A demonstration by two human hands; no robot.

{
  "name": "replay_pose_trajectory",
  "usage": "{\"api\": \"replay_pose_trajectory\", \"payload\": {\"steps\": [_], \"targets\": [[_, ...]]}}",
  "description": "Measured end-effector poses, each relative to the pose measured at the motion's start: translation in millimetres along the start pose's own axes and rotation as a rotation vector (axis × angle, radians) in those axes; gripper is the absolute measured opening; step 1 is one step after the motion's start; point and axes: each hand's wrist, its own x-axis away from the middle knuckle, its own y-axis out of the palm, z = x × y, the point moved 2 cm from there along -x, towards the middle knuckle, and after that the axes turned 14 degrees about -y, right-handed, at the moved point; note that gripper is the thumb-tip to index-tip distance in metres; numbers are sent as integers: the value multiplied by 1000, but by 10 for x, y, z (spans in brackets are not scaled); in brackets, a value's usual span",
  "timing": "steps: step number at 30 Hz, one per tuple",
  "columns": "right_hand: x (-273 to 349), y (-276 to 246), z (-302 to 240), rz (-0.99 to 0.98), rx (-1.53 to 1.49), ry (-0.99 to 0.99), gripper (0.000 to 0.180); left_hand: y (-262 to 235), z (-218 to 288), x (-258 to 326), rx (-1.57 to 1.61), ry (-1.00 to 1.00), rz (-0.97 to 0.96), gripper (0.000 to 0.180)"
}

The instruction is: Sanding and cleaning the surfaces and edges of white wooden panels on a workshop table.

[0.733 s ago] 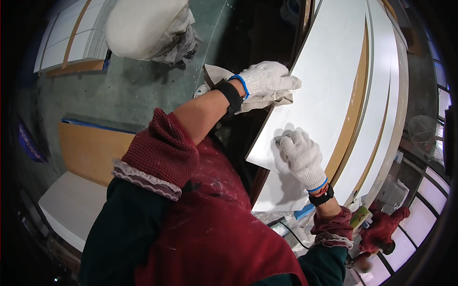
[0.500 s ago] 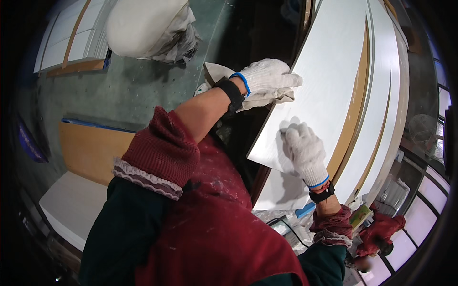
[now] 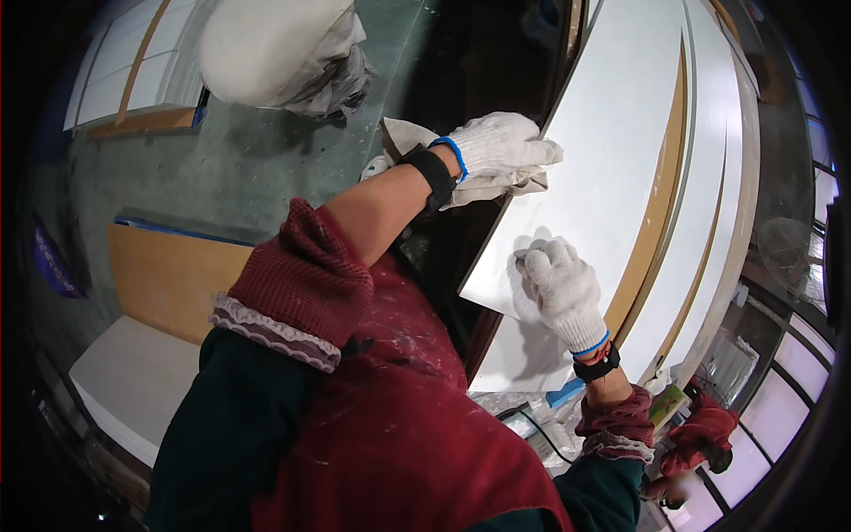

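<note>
Gloves of white knit cotton cover both hands. The left hand (image 3: 501,149) lies at the left edge of a long flat white painted board (image 3: 612,177), its fingers (image 3: 536,152) closed over a crumpled beige cloth (image 3: 483,182) and pressing it against that edge. The right hand (image 3: 563,288) rests lower down on the face of the same board, near its lower left corner; its fingers are curled in narrow against the surface, and I cannot tell whether they pinch anything (the glove hides the tips). The board slants up and away to the upper right, lying on a stack of similar white boards with tan wooden edges (image 3: 665,204) showing between them. Both wrists carry black bands, and dark red knit sleeves (image 3: 301,284) are pushed up the forearms over a paint-flecked red apron (image 3: 399,426). To the left stands a tan wooden panel (image 3: 168,275), with a bulky white wrapped bundle (image 3: 275,49) above it on the grey-green floor (image 3: 257,168).
</note>
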Motion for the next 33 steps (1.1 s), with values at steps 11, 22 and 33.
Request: {"api": "replay_pose_trajectory", "payload": {"steps": [11, 22, 33], "targets": [[17, 31, -141, 54, 49, 118, 14, 14, -78, -7, 86, 17, 22, 57], [15, -5, -83, -24, 21, 111, 20, 15, -73, -28, 68, 42, 0, 59], [49, 45, -97, 6, 44, 149, 22, -19, -43, -53, 46, -8, -44, 60]]}}
